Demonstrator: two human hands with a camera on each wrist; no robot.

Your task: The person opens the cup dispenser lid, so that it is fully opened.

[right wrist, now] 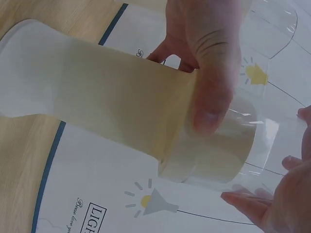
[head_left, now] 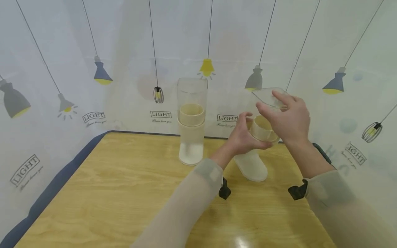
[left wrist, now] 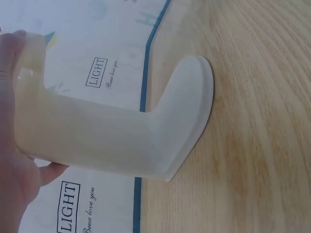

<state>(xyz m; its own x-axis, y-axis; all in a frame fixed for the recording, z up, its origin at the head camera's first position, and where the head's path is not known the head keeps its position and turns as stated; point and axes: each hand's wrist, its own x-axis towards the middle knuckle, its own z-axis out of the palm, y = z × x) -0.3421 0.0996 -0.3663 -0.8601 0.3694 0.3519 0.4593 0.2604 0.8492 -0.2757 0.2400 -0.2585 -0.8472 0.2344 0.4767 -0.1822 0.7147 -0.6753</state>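
Observation:
A pale cream boot (head_left: 252,167) with a white foot stands toward the right of the wooden table. My left hand (head_left: 240,137) grips it at the cuff, its thumb (right wrist: 211,109) pressed across the front. A clear plastic sleeve (head_left: 263,96) surrounds the cuff and rises above it. My right hand (head_left: 289,119) holds the sleeve's upper edge between thumb and fingers. In the left wrist view, the boot's shaft (left wrist: 97,131) runs down to its sole on the table. The right wrist view has the right hand's fingertips (right wrist: 243,204) at the sleeve's rim.
A matching boot (head_left: 191,148) stands upright to the left, with another clear sleeve (head_left: 192,88) rising from its cuff. Behind the wooden table (head_left: 108,193) hangs a white backdrop (head_left: 130,69) printed with lamps and lettering. A dark blue edge borders the table.

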